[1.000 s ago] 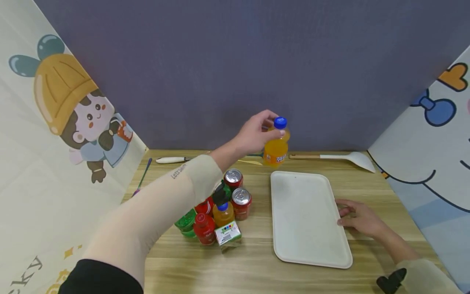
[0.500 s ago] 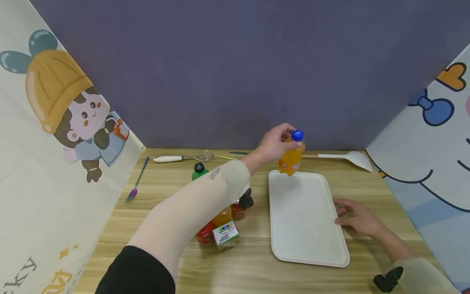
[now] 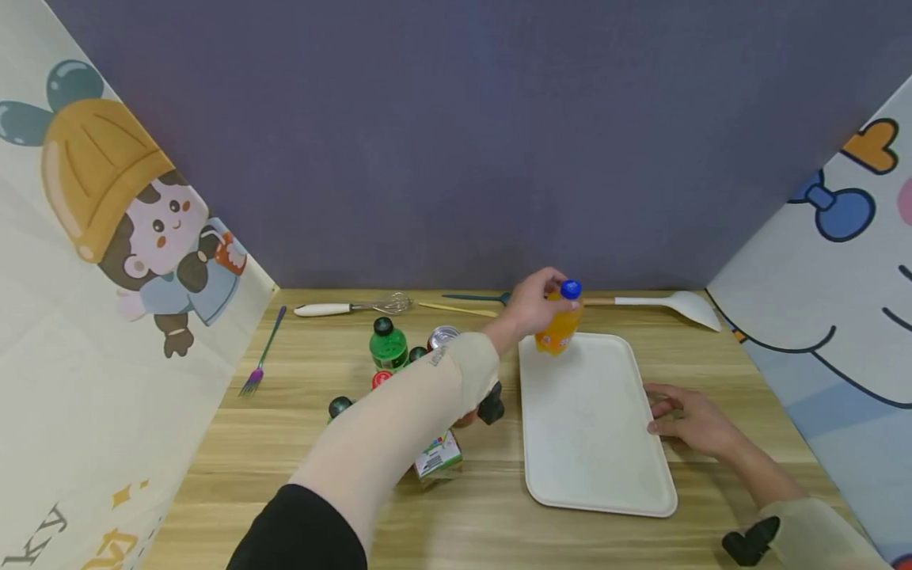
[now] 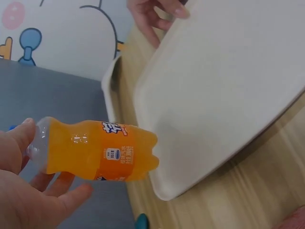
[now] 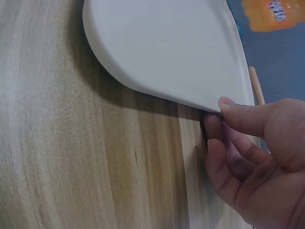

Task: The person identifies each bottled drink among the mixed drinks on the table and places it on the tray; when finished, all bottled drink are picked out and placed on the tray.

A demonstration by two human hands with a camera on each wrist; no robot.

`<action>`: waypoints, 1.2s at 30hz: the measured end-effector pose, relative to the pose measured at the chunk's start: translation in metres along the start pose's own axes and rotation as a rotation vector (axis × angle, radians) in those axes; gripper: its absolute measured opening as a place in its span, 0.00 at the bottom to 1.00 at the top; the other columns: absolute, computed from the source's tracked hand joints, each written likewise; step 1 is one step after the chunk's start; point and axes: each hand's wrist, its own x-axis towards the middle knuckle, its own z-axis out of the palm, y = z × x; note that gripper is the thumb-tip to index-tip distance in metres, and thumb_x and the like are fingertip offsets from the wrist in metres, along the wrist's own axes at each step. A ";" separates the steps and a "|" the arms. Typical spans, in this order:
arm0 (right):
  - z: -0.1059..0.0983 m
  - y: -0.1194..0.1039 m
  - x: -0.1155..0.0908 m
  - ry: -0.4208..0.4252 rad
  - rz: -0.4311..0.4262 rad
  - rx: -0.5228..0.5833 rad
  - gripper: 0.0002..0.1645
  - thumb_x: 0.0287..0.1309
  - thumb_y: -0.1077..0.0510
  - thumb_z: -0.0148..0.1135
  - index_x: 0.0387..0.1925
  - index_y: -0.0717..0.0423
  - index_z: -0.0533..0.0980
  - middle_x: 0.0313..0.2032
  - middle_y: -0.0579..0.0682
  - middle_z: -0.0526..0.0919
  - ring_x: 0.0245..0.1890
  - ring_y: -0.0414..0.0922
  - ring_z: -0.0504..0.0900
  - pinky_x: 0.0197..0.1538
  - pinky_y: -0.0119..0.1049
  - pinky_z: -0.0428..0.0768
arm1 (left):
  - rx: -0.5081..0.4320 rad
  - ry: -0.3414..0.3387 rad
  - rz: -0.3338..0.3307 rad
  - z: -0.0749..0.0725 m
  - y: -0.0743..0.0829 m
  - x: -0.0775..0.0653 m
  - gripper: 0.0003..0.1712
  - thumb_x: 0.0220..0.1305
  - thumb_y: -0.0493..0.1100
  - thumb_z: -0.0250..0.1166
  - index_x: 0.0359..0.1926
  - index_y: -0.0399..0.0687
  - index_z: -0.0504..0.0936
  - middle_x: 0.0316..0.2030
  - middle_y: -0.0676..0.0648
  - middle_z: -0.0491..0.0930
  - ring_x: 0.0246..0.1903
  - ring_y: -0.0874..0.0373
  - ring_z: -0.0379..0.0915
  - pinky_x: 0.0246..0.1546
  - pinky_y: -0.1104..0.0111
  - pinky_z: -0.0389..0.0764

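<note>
My left hand (image 3: 536, 304) grips a small bottle of orange soda (image 3: 558, 328) near its neck, just under the blue cap. The bottle is upright, its base over the far left corner of the white tray (image 3: 598, 427). In the left wrist view the soda bottle (image 4: 102, 150) shows whole, with thumb and fingers round its neck. My right hand (image 3: 694, 419) pinches the tray's right edge; in the right wrist view the thumb lies on the rim (image 5: 209, 109) and the fingers are curled beneath it.
Left of the tray stand a green bottle (image 3: 388, 346), a can (image 3: 443, 336), a small carton (image 3: 438, 457) and other drinks partly hidden by my left arm. Along the back lie a whisk (image 3: 324, 309), a yellow utensil (image 3: 456, 309) and a white spatula (image 3: 684, 305). A fork (image 3: 262, 352) lies far left.
My left hand has carried the orange soda bottle rightward and then down, from behind the tray to over its far left corner. The right hand stays at the tray's edge.
</note>
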 end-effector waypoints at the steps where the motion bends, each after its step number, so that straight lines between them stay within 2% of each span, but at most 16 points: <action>1: 0.000 0.000 0.000 0.000 -0.002 0.003 0.44 0.60 0.60 0.72 0.73 0.67 0.62 0.45 0.61 0.82 0.31 0.46 0.81 0.27 0.40 0.82 | 0.007 0.002 -0.005 0.002 -0.003 0.001 0.15 0.68 0.46 0.70 0.52 0.54 0.78 0.56 0.47 0.79 0.54 0.49 0.77 0.57 0.50 0.82; 8: 0.000 -0.001 -0.001 0.007 0.003 -0.009 0.44 0.61 0.60 0.72 0.73 0.66 0.63 0.45 0.60 0.82 0.30 0.46 0.80 0.27 0.40 0.81 | 0.075 0.023 -0.015 0.016 -0.018 0.002 0.15 0.68 0.44 0.70 0.53 0.52 0.79 0.58 0.46 0.79 0.56 0.50 0.76 0.60 0.55 0.80; 14: 0.000 -0.002 -0.002 0.008 0.010 -0.006 0.45 0.60 0.60 0.73 0.73 0.66 0.63 0.45 0.60 0.82 0.31 0.46 0.81 0.27 0.40 0.81 | 0.128 0.012 -0.019 0.021 -0.023 0.000 0.16 0.68 0.43 0.70 0.54 0.51 0.78 0.60 0.43 0.79 0.56 0.48 0.77 0.59 0.56 0.80; 26: 0.000 -0.002 -0.003 0.018 0.000 -0.018 0.44 0.61 0.59 0.72 0.73 0.68 0.63 0.45 0.61 0.82 0.32 0.46 0.81 0.27 0.40 0.82 | 0.142 0.028 -0.050 0.017 -0.023 0.002 0.15 0.69 0.43 0.70 0.54 0.54 0.78 0.61 0.44 0.79 0.59 0.48 0.77 0.60 0.56 0.80; 32: 0.001 -0.004 -0.006 0.044 -0.031 -0.077 0.41 0.61 0.57 0.72 0.69 0.70 0.66 0.39 0.55 0.84 0.27 0.45 0.81 0.26 0.37 0.80 | 0.137 0.054 -0.067 0.011 -0.023 0.002 0.16 0.68 0.42 0.70 0.54 0.53 0.77 0.59 0.45 0.79 0.56 0.49 0.77 0.57 0.56 0.82; 34: 0.001 -0.004 -0.007 0.039 -0.028 -0.069 0.41 0.61 0.56 0.73 0.69 0.70 0.67 0.37 0.54 0.85 0.27 0.44 0.82 0.26 0.37 0.80 | 0.141 0.060 -0.065 0.010 -0.023 0.002 0.17 0.69 0.42 0.70 0.55 0.52 0.77 0.58 0.45 0.79 0.55 0.49 0.78 0.57 0.56 0.82; 36: 0.000 -0.002 -0.008 0.010 -0.019 -0.009 0.43 0.60 0.58 0.73 0.70 0.71 0.64 0.38 0.55 0.85 0.26 0.46 0.83 0.26 0.39 0.82 | 0.150 0.064 -0.064 0.008 -0.024 0.002 0.17 0.69 0.42 0.69 0.55 0.52 0.77 0.57 0.45 0.79 0.55 0.49 0.78 0.57 0.56 0.82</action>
